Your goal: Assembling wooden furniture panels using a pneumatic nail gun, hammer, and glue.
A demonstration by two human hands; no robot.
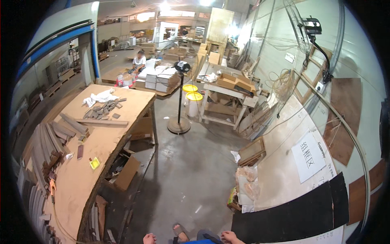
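At the lower edge, my left hand [150, 238] hangs in the air with loosely bent fingers and nothing visible in it. My right hand [230, 237] is also low in the picture, right of my blue clothing [202, 242]; its fingers are apart and I see nothing held. Neither hand touches anything. Left of me stands a large workbench [107, 140] with grey-brown wooden strips [50, 136], small cut pieces [106, 109], a white cloth [100, 97], a yellow box [94, 163] and an orange-handled air gun [52, 187]. A black panel [284, 211] lies to my right.
A black pedestal fan [180, 97] stands ahead on the concrete floor, by white buckets with yellow lids [194, 96]. Behind them is a table with cardboard boxes [229, 81]. A cardboard box [126, 174] sits under the workbench. Farther off, a person [139, 61] sits near stacked panels [158, 79].
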